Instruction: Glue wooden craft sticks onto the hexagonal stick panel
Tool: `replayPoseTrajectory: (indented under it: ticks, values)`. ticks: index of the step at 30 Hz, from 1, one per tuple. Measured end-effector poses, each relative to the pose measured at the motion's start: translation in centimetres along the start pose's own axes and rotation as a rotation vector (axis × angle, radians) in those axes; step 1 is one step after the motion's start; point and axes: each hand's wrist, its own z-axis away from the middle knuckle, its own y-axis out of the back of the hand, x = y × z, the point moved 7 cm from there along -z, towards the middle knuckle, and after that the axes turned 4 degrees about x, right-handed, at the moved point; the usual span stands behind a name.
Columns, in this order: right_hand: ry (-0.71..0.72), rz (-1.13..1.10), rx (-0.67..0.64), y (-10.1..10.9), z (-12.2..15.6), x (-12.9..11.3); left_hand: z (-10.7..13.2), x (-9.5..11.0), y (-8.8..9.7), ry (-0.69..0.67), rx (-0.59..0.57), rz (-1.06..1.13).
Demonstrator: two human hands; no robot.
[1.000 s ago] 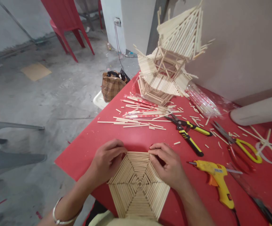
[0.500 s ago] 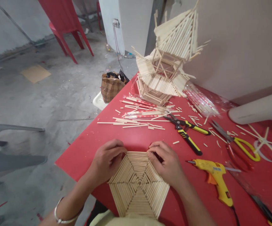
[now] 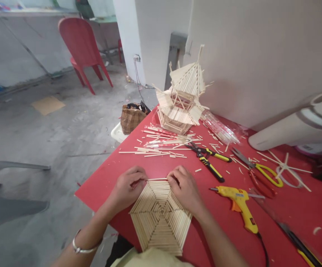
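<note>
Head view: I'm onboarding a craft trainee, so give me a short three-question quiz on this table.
1. True or false: the glue gun lies on the red table, in neither hand.
2. What do the left hand and right hand pinch between them? A) a stick at the far edge of the hexagonal panel; B) a knife; C) a tape roll.
3. Name the tool with yellow loop handles lying right of the pliers.
Key: 1 true; 2 A; 3 scissors.
</note>
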Motion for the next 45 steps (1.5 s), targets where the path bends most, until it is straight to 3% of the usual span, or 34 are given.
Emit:
replayPoseTrajectory:
  ticks: [4, 8, 12, 16, 19, 23, 26, 28, 30, 34, 38, 41, 45]
  values:
    - [-0.045, -0.153, 0.091, 0.9, 0.2, -0.5, -0.4, 1.2, 1.0, 0.078, 0.045, 0.126]
    - [-0.112, -0.294, 0.18, 2.0, 1.5, -2.2, -0.4, 2.1, 1.6, 0.236, 0.222, 0.43]
    - [-0.229, -0.525, 0.16, 1.6, 3.2, -3.8, 0.2, 2.9, 1.0, 0.368, 0.382, 0.733]
    - [-0.285, -0.703, 0.149, 1.0, 4.7, -4.7, 0.7, 4.3, -0.6, 0.425, 0.376, 0.876]
    - [-0.251, -0.732, 0.055, 1.4, 5.3, -5.4, 0.8, 5.6, -1.9, 0.467, 0.331, 0.987]
    - [-0.119, -0.488, -0.073, 4.7, 5.7, -5.4, 0.4, 7.4, -3.0, 0.489, 0.221, 1.012]
    - [-0.155, -0.14, 0.038, 9.6, 6.6, -1.9, 0.3, 8.3, -3.7, 0.486, 0.131, 0.976]
    - [-0.264, 0.191, 0.213, 13.6, 8.1, 1.7, 0.4, 8.8, -4.5, 0.489, 0.063, 0.971]
    - [-0.408, 0.471, 0.302, 16.7, 10.4, 5.5, 0.7, 9.1, -5.4, 0.514, 0.013, 0.981]
    - [-0.706, 0.732, 0.325, 20.5, 16.0, 12.6, 1.1, 9.4, -6.7, 0.566, -0.004, 0.991]
    - [-0.8, 0.897, 0.282, 22.8, 19.2, 17.6, 1.2, 9.7, -6.9, 0.582, -0.035, 0.99]
    - [-0.75, 0.825, 0.338, 23.9, 17.7, 19.1, 1.2, 9.6, -7.0, 0.594, -0.029, 0.987]
    - [-0.464, 0.739, 0.337, 24.2, 9.6, 17.8, 1.4, 9.5, -7.8, 0.612, -0.039, 0.979]
